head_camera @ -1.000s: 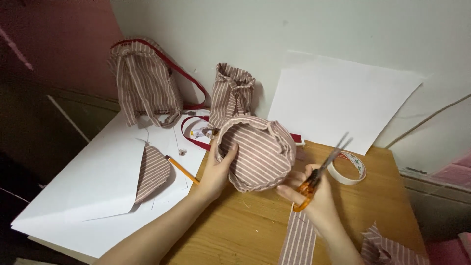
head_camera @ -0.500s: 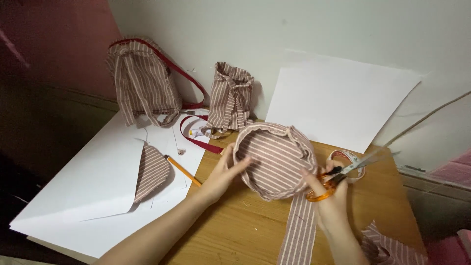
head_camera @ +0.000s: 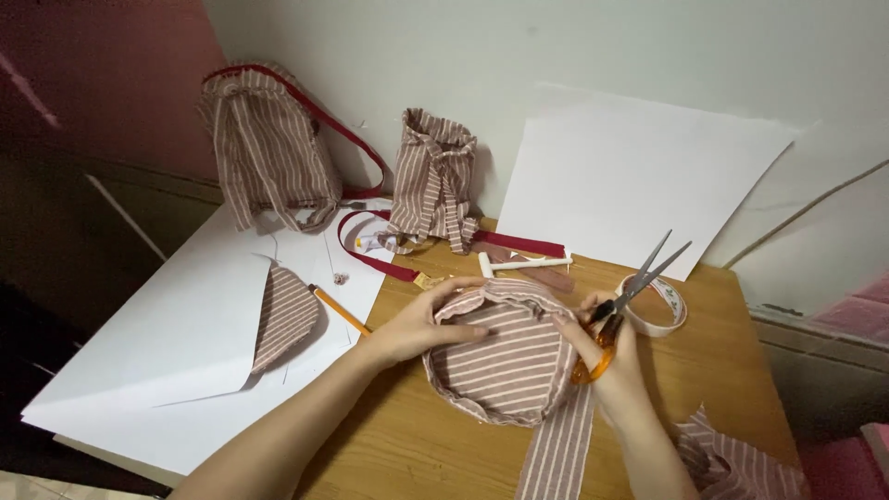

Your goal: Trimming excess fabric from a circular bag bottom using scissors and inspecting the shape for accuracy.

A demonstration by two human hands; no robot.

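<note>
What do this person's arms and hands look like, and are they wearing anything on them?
Both forearms are bare as far as the picture shows, with no sleeves in view. The left hand and right hand are bare too: no gloves, and no rings, watch or bracelets that I can make out. The fingers are slender with short nails; whether they are painted is too small to tell.
</note>
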